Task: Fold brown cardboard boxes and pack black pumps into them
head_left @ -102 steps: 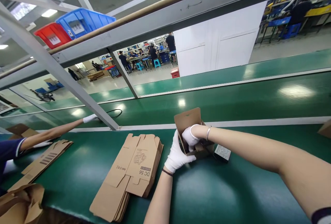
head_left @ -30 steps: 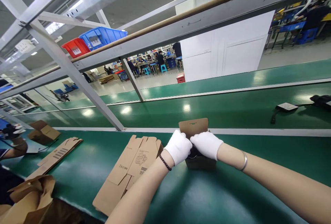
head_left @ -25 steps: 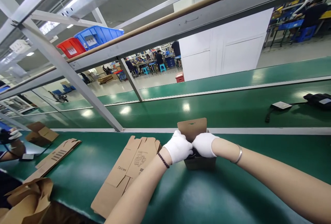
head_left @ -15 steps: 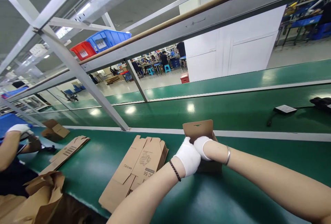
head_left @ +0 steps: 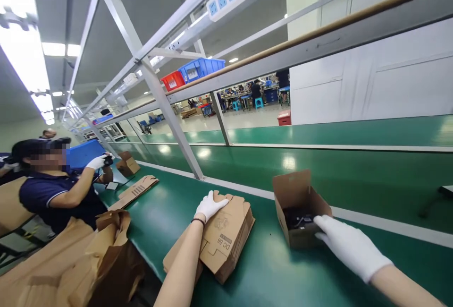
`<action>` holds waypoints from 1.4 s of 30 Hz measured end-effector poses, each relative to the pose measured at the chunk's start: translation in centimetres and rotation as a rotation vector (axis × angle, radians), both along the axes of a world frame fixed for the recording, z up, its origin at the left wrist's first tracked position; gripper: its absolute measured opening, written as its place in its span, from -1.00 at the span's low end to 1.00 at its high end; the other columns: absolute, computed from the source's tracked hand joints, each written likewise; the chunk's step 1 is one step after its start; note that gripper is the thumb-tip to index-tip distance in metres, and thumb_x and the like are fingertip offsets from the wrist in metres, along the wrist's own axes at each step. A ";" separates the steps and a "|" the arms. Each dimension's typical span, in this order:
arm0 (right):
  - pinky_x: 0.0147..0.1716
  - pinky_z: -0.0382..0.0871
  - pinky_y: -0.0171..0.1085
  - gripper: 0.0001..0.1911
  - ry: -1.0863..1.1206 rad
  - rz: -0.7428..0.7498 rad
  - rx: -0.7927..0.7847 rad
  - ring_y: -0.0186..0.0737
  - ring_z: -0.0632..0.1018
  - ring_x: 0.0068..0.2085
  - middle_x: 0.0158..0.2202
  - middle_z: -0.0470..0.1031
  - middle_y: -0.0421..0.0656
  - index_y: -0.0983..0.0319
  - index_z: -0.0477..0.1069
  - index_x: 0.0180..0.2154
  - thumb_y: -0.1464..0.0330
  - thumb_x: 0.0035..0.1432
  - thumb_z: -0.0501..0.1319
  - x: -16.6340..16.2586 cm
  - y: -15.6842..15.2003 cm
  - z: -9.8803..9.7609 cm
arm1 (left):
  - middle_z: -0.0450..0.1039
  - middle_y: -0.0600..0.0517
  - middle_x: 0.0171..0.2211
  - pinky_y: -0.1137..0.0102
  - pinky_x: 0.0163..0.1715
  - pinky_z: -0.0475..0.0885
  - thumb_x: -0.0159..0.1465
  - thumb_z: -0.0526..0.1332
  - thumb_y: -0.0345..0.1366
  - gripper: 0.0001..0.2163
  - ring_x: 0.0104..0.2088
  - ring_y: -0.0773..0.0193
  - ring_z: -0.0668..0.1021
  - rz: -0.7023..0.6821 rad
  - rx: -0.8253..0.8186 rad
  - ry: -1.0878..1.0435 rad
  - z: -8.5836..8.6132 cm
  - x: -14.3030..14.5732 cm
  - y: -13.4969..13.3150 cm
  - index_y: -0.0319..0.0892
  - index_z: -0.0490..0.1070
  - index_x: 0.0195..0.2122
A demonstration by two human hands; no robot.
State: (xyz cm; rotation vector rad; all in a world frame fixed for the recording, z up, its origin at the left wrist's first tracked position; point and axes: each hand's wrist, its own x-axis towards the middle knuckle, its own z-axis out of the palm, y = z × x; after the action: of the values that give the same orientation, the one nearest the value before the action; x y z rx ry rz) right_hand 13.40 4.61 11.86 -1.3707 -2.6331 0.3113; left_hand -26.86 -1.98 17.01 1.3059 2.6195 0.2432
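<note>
Landmark taken: the small open carton, standing upright on the green desk, its back flap raised, top not yet closed; a dark item lies inside it, low against the near wall, too shadowed to identify.

Right hand, white-gloved, lies just right of and in front of the carton; fingers stretched out flat and loosely spread, tips touching the carton's near right rim; nothing is gripped.

Left hand, also gloved, is well to the left of the carton, resting on the stack of flat carton blanks; fingers spread and slightly curled over the top blank's far edge; whether a blank is actually pinched, I cannot tell.

Progress, as judged: the carton is erected and loaded, so forming and filling look done for this unit; the top flaps are unfolded, so closing is left; the left hand on the blanks suggests the following unit is being reached for, with a good pile of blanks yet unformed.

Surroundings, relative to the carton: far left, a co-worker in a dark shirt with gloved hands raised around something dark; more flat blanks and another open box lie beside that person; crumpled brown paper at lower left; red and blue bins on the frame above and behind.
</note>
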 end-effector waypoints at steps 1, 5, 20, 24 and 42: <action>-0.20 0.45 -0.09 -0.72 0.020 -0.002 0.021 0.06 0.59 -0.10 -0.07 0.54 -0.01 0.14 0.43 -0.09 0.42 0.26 0.00 -0.9 1.7 0.3 | 0.29 -0.32 0.17 0.28 0.00 0.37 0.13 0.17 0.20 -0.17 0.12 -0.06 0.45 0.025 0.011 -0.002 -0.7 -0.1 0.1 -0.29 0.07 0.26; -0.24 0.42 -0.13 -0.69 0.063 -0.072 0.056 0.03 0.59 -0.15 -0.08 0.50 0.07 0.26 0.41 -0.07 0.48 0.28 -0.05 -4.4 8.1 2.2 | 0.35 -0.29 0.10 0.29 -0.04 0.38 0.13 0.18 0.15 -0.29 0.08 -0.04 0.48 0.087 0.080 0.016 -1.3 0.3 0.3 -0.25 0.17 0.17; 0.21 0.24 0.04 -0.03 1.174 0.207 -0.338 0.08 0.12 0.34 0.40 -0.06 0.02 0.15 -0.26 0.38 -0.17 0.16 0.04 -8.9 0.2 4.9 | 0.31 -0.15 0.16 0.27 0.16 0.24 0.23 0.12 0.07 -0.43 0.17 0.04 0.36 -0.178 0.562 0.063 9.5 12.2 -0.9 -0.18 0.20 0.17; 0.20 0.25 0.04 -0.28 1.393 -0.006 -0.407 0.08 0.17 0.32 0.38 0.00 -0.07 0.08 0.03 0.28 -0.15 0.22 -0.06 -5.8 -0.2 5.4 | 0.52 -0.03 -0.14 0.30 0.00 0.39 0.38 -0.18 0.09 -0.49 -0.08 0.15 0.53 -0.602 0.721 -0.555 8.5 18.2 -1.0 -0.13 0.44 -0.16; 0.20 0.25 0.00 -0.11 1.327 0.302 -0.624 0.14 0.24 0.28 0.34 0.13 -0.04 0.02 0.26 0.22 -0.23 -0.07 0.25 -1.1 -4.8 9.1 | 0.15 0.18 -0.61 0.47 -0.56 0.19 0.05 0.30 0.25 -0.47 -0.61 0.43 0.19 -0.616 1.314 -1.097 4.6 20.6 -1.1 -0.16 0.29 -0.33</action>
State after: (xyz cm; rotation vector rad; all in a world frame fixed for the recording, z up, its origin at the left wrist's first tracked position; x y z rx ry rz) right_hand 12.28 -0.22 20.98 -0.4316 -1.5629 1.5185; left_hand -6.29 -3.05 21.61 1.4336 0.8992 2.0083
